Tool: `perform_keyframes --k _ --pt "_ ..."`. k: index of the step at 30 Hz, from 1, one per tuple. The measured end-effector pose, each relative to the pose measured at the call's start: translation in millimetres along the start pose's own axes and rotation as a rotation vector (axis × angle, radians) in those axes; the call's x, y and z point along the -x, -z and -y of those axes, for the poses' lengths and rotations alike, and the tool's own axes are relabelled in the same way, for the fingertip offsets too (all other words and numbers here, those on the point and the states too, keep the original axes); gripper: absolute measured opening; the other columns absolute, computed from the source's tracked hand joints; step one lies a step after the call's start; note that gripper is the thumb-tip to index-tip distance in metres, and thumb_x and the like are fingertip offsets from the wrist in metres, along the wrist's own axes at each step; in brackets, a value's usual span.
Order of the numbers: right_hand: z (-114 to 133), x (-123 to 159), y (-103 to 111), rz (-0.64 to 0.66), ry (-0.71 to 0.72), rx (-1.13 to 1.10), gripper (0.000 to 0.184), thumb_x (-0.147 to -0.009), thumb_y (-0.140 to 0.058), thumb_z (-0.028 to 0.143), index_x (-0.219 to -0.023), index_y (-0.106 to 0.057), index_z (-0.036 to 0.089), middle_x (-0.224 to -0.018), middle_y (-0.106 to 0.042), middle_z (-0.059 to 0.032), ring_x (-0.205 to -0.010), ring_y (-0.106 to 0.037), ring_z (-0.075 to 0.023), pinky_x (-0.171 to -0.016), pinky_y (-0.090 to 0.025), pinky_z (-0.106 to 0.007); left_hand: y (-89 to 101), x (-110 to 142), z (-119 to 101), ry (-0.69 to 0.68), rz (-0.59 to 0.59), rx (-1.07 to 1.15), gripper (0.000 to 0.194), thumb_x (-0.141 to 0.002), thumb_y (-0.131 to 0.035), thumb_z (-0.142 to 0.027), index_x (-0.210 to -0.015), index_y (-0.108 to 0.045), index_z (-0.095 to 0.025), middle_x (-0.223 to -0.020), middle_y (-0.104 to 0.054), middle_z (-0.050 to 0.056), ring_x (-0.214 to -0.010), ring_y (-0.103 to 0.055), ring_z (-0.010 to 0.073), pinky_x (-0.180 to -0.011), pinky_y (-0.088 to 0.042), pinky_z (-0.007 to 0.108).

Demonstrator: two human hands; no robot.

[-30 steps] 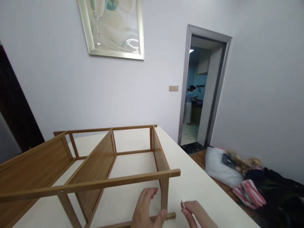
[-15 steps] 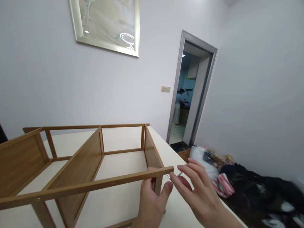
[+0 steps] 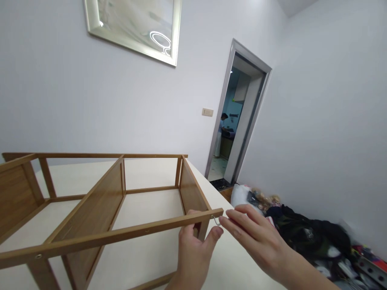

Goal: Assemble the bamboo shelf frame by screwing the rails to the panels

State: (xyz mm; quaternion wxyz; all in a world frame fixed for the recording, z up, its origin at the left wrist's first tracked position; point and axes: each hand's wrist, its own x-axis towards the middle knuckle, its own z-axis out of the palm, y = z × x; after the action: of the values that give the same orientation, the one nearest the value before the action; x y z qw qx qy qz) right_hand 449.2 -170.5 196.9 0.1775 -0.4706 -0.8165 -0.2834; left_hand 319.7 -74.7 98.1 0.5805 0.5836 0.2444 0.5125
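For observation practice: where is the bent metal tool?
Head view: the bent metal tool is at the near-right corner of the wooden frame, by the right hand.

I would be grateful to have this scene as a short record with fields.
Wooden shelf unit: on its side on a white tabletop
Left hand: fingers behind the near rail, by its right end
Right hand: fingertips at a bent hex key, its other end at a screw in that rail
Background: framed picture, wall switch, doorway, person beyond
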Motion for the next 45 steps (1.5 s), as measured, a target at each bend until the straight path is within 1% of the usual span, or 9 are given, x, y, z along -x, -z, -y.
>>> perform_keyframes --k 3,8,13,16,21,29,33,39,45 --pt "1 -1 -2 -0.056 0.033 -0.011 0.033 -0.101 -0.033 0.013 -0.12 -0.06 0.012 -0.099 -0.067 -0.014 -0.091 -0.058 -0.0229 -0.078 -0.053 -0.037 -1.3 -1 -1 0.001 -0.006 0.003 0.034 -0.075 -0.075 -0.044 -0.096 -0.069 -0.017 -0.094 -0.073 0.007 -0.091 -0.067 0.024 -0.083 -0.053 0.034" --pt "-1 -4 -7 -0.025 -0.001 -0.076 0.03 -0.102 -0.034 0.015 -0.118 -0.059 0.011 -0.099 -0.065 -0.0131 -0.09 -0.056 -0.0208 -0.079 -0.053 -0.036 3.4 -7 2 -0.012 0.052 -0.036 0.033 -0.081 -0.068 -0.049 -0.092 -0.066 -0.018 -0.085 -0.07 0.005 -0.085 -0.065 0.0216 -0.078 -0.052 0.032" --pt "-10 -6 -15 -0.062 -0.012 -0.073 0.031 -0.103 -0.031 0.016 -0.116 -0.06 0.013 -0.095 -0.064 -0.0114 -0.088 -0.055 -0.0196 -0.077 -0.053 -0.035 6.9 -17 5 -0.011 0.093 -0.027 0.037 -0.087 -0.058 -0.053 -0.091 -0.066 -0.017 -0.084 -0.068 0.005 -0.081 -0.063 0.0206 -0.079 -0.051 0.032" --pt "-17 -8 -21 -0.055 -0.013 -0.045 0.03 -0.103 -0.032 0.017 -0.114 -0.06 0.014 -0.094 -0.063 -0.0111 -0.087 -0.055 -0.0194 -0.077 -0.053 -0.035 2.6 -23 4 -0.007 0.062 -0.024 0.043 -0.086 -0.058 -0.056 -0.095 -0.068 -0.016 -0.088 -0.07 0.007 -0.085 -0.064 0.0226 -0.081 -0.05 0.034" --pt "-27 -12 -28 -0.072 0.023 -0.024 0.03 -0.102 -0.032 0.015 -0.115 -0.058 0.013 -0.097 -0.062 -0.013 -0.089 -0.053 -0.0207 -0.079 -0.053 -0.037 -5.6 -33 12 0.034 -0.042 -0.035 0.053 -0.081 -0.06 -0.063 -0.092 -0.071 -0.013 -0.08 -0.071 0.009 -0.08 -0.066 0.0254 -0.076 -0.052 0.037" --pt "-34 -15 -27 -0.044 0.046 -0.05 0.026 -0.1 -0.038 0.01 -0.115 -0.058 0.015 -0.098 -0.062 -0.0129 -0.092 -0.055 -0.0211 -0.077 -0.052 -0.035 -12.6 -32 12 0.093 -0.039 0.051 0.047 -0.071 -0.076 -0.049 -0.098 -0.069 -0.011 -0.093 -0.074 0.014 -0.089 -0.069 0.0283 -0.08 -0.052 0.038" --pt "-34 -15 -30 -0.056 0.014 -0.06 0.033 -0.097 -0.038 0.004 -0.12 -0.058 0.017 -0.098 -0.063 -0.0115 -0.09 -0.056 -0.02 -0.074 -0.053 -0.034 -16.2 -30 6 0.129 -0.109 0.035 0.047 -0.069 -0.076 -0.051 -0.091 -0.07 -0.01 -0.088 -0.074 0.014 -0.084 -0.069 0.0283 -0.076 -0.052 0.038" --pt "-30 -6 -35 -0.184 0.049 0.129 0.028 -0.094 -0.046 0.005 -0.118 -0.06 0.009 -0.11 -0.065 -0.018 -0.101 -0.057 -0.0258 -0.083 -0.054 -0.041 -16.8 -30 8 0.138 -0.137 0.03 0.047 -0.067 -0.077 -0.052 -0.09 -0.072 -0.011 -0.089 -0.075 0.014 -0.086 -0.069 0.029 -0.079 -0.051 0.04" --pt "-33 5 -46 -0.225 0.074 0.188 0.031 -0.093 -0.049 0.005 -0.122 -0.06 0.006 -0.101 -0.066 -0.0173 -0.094 -0.057 -0.0261 -0.081 -0.054 -0.043 -18.3 -31 11 0.129 -0.175 0.014 0.045 -0.066 -0.076 -0.053 -0.086 -0.072 -0.013 -0.086 -0.075 0.013 -0.084 -0.068 0.029 -0.08 -0.051 0.041"
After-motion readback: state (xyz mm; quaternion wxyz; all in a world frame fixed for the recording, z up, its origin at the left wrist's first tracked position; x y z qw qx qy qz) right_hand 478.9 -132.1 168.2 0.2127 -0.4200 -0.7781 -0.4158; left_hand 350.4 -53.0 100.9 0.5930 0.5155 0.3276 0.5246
